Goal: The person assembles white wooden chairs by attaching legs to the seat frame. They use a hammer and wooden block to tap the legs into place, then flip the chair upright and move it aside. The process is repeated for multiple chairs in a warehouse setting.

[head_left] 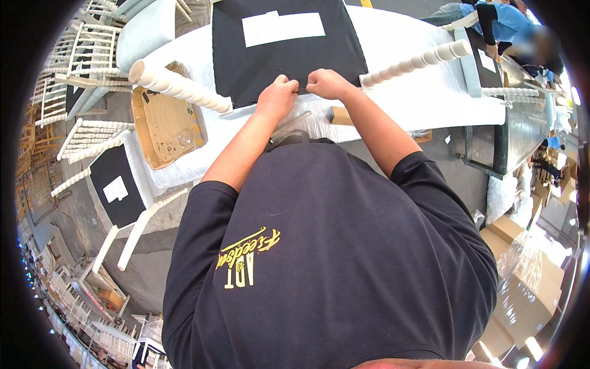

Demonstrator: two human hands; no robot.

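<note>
Hands, two: your left hand (278,98) and your right hand (327,84), set just apart at the near edge of one upturned chair seat (301,64). Fingers of both: curled inward, touching that edge; their tips were turned away, so you cannot tell whether they were closed on the cloth. The seat lay underside up before you, on one table (399,31) covered in white wrapping; its underside was faced in black cloth and bore one white paper sheet (283,29). Legs in view on it, two, both cream and turned: one left leg (178,86) and one right leg (418,64), each slanting outward from a near corner. Left of your arms, one shallow brown box (161,123) held small dark pieces, too small to count. Beyond it, lower left, stood one second chair (114,206), black underside showing, with one white label (115,189). Upper left, several more chairs (144,40) were crowded together, too overlapped to count. Upper right, one co-worker (507,24) in blue bent over one further upturned chair (468,67).
</note>
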